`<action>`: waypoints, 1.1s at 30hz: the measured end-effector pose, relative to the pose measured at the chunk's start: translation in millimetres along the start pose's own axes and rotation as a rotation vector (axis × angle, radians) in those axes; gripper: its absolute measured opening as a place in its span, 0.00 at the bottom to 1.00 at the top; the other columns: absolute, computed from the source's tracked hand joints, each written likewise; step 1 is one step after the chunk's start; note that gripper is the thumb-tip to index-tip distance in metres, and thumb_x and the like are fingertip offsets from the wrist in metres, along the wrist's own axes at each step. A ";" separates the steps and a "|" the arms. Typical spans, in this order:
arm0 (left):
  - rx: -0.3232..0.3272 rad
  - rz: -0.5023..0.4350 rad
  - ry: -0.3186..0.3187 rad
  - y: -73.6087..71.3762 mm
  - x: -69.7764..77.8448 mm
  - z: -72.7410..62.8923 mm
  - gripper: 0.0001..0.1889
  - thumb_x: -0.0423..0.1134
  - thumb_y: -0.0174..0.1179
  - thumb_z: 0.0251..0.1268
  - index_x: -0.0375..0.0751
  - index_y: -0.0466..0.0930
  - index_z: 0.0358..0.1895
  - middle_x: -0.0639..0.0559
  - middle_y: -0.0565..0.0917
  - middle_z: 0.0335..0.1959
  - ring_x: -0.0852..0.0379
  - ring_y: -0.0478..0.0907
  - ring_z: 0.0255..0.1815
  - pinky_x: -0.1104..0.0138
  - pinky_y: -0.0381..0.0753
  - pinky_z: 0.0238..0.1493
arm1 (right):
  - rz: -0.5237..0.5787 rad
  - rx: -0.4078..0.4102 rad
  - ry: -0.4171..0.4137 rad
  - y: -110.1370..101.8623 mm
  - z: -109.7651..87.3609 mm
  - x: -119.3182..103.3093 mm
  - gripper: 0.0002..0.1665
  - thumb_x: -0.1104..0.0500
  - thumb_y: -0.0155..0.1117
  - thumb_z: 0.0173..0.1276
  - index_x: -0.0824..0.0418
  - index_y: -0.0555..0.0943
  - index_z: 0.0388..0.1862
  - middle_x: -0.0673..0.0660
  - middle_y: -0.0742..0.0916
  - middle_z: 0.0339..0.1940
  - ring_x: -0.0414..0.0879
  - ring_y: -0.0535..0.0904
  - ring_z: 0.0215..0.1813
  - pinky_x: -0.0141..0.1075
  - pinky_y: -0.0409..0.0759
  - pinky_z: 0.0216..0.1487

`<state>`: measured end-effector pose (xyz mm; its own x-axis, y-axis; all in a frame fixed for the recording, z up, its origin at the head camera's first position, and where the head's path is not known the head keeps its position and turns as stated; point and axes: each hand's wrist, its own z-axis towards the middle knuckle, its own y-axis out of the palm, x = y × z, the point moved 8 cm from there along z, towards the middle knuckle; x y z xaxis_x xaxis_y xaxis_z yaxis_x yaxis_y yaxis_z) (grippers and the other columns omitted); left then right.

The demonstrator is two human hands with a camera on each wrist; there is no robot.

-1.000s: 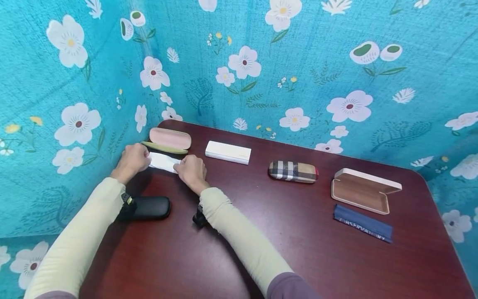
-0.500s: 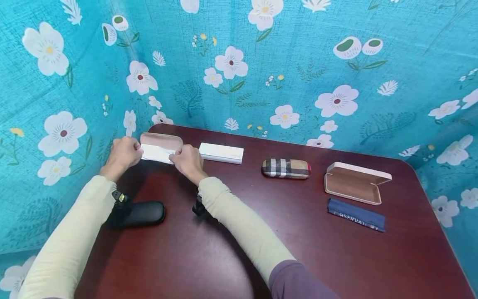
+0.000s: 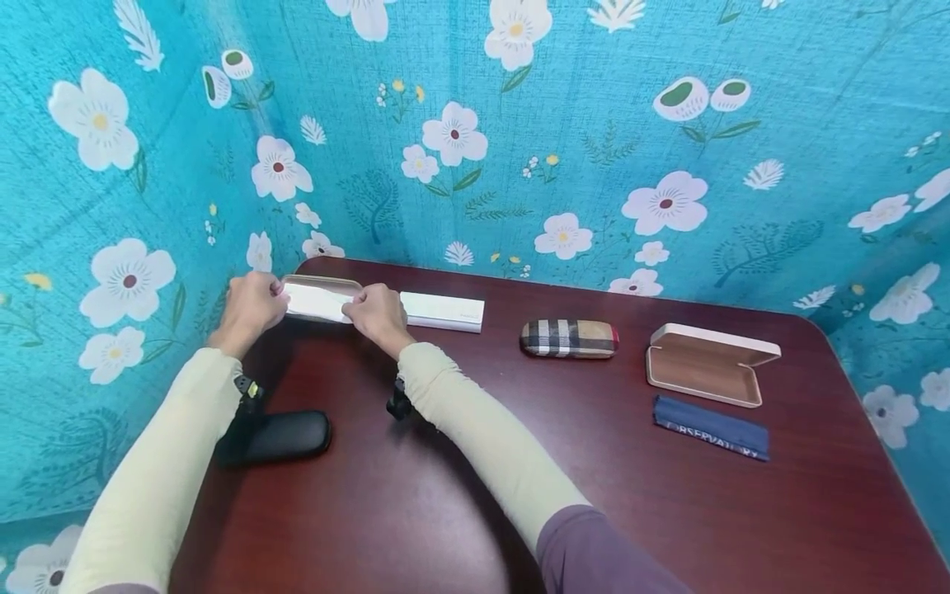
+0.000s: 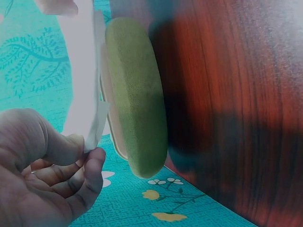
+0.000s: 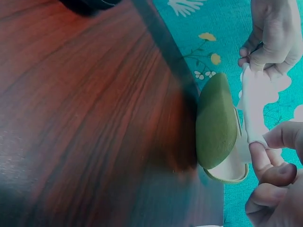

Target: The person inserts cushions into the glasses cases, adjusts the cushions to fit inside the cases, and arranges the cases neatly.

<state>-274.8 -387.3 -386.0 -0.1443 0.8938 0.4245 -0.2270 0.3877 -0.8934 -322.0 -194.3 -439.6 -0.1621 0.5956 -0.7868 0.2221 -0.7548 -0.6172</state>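
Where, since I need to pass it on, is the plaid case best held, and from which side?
Probably across the middle, from above, thumb on one long side and fingers on the other: the plaid case lies flat and shut, long and narrow with rounded ends, and clear of its neighbours. The right hand is nearer, but it pinches the white cloth.

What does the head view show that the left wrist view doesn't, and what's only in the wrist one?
Only the head view: the white case, plaid case, black case, brown-lined open case and blue lettered cloth.

Only the left wrist view, plainly: the outer shell of the green case.

Both: the left hand and right hand pinching the white cloth, the table and the floral curtain.
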 end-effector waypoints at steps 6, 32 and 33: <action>-0.012 0.001 -0.032 10.1 -0.9 9.3 0.16 0.31 0.55 0.67 0.37 0.70 0.18 0.48 0.67 0.14 0.47 0.69 0.22 0.60 0.64 0.22 | 0.012 0.000 0.044 -0.7 9.8 8.6 0.27 0.51 0.68 0.66 0.51 0.72 0.08 0.45 0.72 0.09 0.39 0.70 0.20 0.31 0.65 0.18; -0.033 0.041 -0.109 17.0 -23.9 21.0 0.14 0.33 0.54 0.69 0.33 0.76 0.23 0.45 0.71 0.18 0.46 0.71 0.27 0.59 0.65 0.27 | -0.007 -0.011 0.138 20.0 27.5 13.3 0.20 0.50 0.67 0.66 0.50 0.80 0.14 0.44 0.79 0.16 0.39 0.76 0.27 0.33 0.71 0.24; -0.041 0.042 -0.111 17.7 -24.1 20.7 0.13 0.34 0.54 0.69 0.33 0.77 0.24 0.45 0.72 0.18 0.45 0.71 0.28 0.59 0.66 0.28 | -0.011 -0.018 0.140 20.9 27.6 13.4 0.21 0.50 0.67 0.66 0.50 0.79 0.13 0.44 0.78 0.15 0.39 0.75 0.26 0.33 0.71 0.23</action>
<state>-295.4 -406.7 -409.1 -0.2595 0.8799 0.3980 -0.1794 0.3610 -0.9151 -346.0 -209.6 -463.3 -0.0294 0.6373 -0.7701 0.2387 -0.7436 -0.6245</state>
